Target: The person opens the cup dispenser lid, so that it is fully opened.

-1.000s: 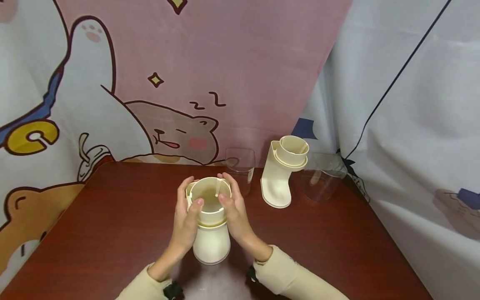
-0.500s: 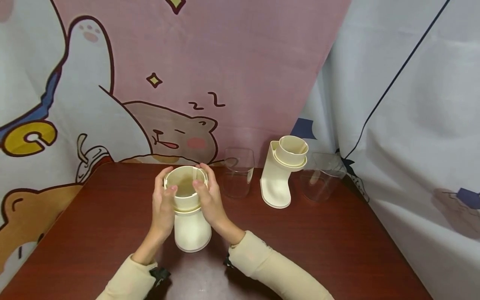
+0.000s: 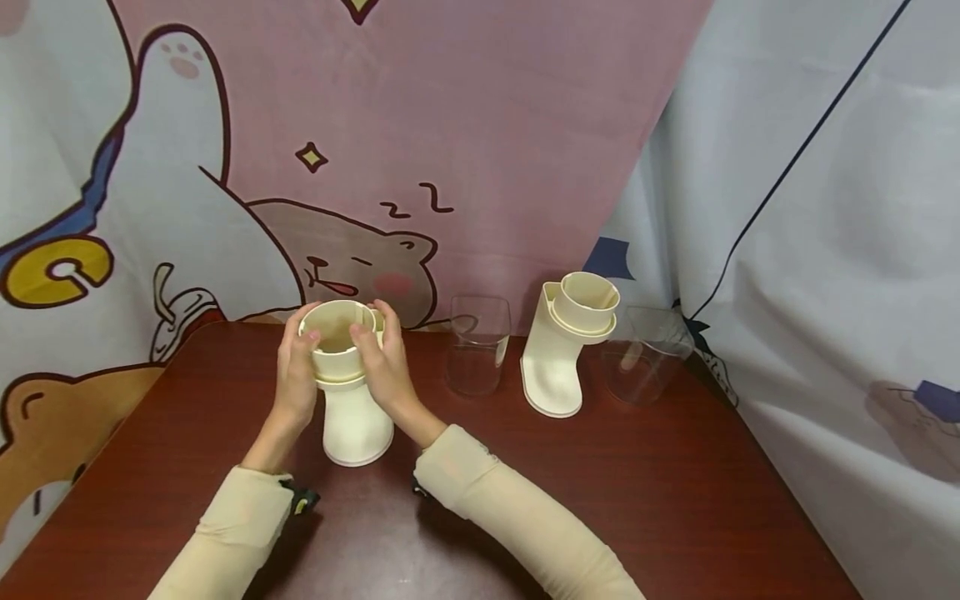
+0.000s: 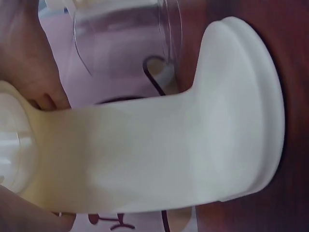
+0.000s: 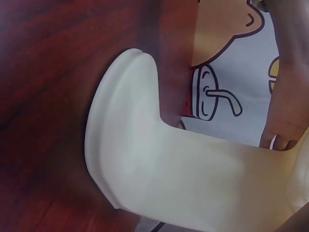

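Observation:
A cream plastic stand with a round collar on top and a flared foot is upright at the left of the table. My left hand grips the collar from the left, thumb over the rim. From the right, my right hand holds the same collar, its thumb also at the rim. In the left wrist view the stand's neck and foot show large, with the fingers partly hidden behind the collar. The right wrist view has the foot close to the tabletop; whether it touches I cannot tell.
A second, matching cream stand is upright at the back right of the dark red table. Clear plastic containers stand on either side of it, one on its left and another container on its right. A cartoon curtain hangs behind.
Both hands have carried the cream stand leftward and toward the back of the table, away from the middle. The second stand and the clear containers have stayed put.

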A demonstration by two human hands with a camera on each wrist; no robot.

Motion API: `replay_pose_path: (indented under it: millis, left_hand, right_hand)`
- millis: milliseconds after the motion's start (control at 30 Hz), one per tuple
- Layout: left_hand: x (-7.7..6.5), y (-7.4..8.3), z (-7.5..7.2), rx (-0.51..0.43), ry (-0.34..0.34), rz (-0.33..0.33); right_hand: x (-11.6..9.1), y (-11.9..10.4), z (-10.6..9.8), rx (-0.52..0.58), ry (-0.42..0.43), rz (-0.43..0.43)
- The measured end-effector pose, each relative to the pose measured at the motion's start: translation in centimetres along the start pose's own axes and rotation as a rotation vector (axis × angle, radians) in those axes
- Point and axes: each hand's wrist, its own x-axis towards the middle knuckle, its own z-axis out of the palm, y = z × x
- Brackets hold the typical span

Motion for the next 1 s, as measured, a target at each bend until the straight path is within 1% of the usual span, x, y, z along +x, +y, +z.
replay_pose_path:
  millis: [133,267,367,467,600,700,833,900,1000]
  left_hand:
    - [1.4,-0.2,-0.7,-0.022,-0.022,-0.018]
    - [2.6,-0.6,-1.3,-0.001,-0.046,-0.011]
    - [3.2,-0.9,-1.6,0.006,-0.056,-0.015]
    - [3.8,-1.1,-1.8,0.005,-0.061,-0.022]
    - [5.2,-1.5,-1.9,-0.005,-0.062,-0.025]
    - [6.2,-2.1,-2.3,-0.015,-0.062,-0.033]
    - [7.2,-2.8,-2.9,-0.042,-0.068,-0.041]
    - [7.7,-3.2,-2.9,-0.049,-0.073,-0.043]
    - [8.5,-3.5,-2.7,-0.039,-0.079,-0.056]
  right_hand:
    - [0.9,0.1,0.8,-0.045,0.018,0.015]
    - [1.7,0.3,1.5,-0.081,0.034,0.036]
    - [2.1,0.5,1.8,-0.095,0.04,0.046]
    - [2.6,0.7,2.1,-0.099,0.048,0.043]
    - [4.0,1.1,2.5,-0.117,0.068,0.037]
    - [4.9,1.5,3.1,-0.143,0.083,0.057]
    - [5.7,2.2,3.8,-0.198,0.104,0.08]
    - [6.2,2.5,4.0,-0.221,0.12,0.077]
    - [6.8,2.7,4.1,-0.218,0.136,0.072]
